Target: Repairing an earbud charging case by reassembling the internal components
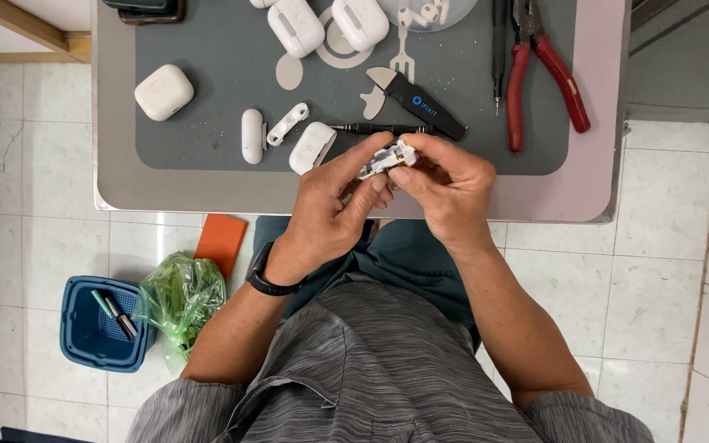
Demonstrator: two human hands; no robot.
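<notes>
Centre frame: left hand (334, 205) and right hand (445, 184) both pinch a small white opened component (387, 158) at the table (125, 184) edge. Beyond, a white case shell (312, 148), black pry tool (416, 100), and red pliers (545, 70) at upper right.

Label on tool: a small blue round mark with pale lettering on the black pry tool (417, 102), on the grey mat at mid-desk (535, 197).
Bag: crumpled green plastic bag (180, 302) on the floor, beside the blue basket (96, 328); possibly a wrapper.
Screens: none.
</notes>
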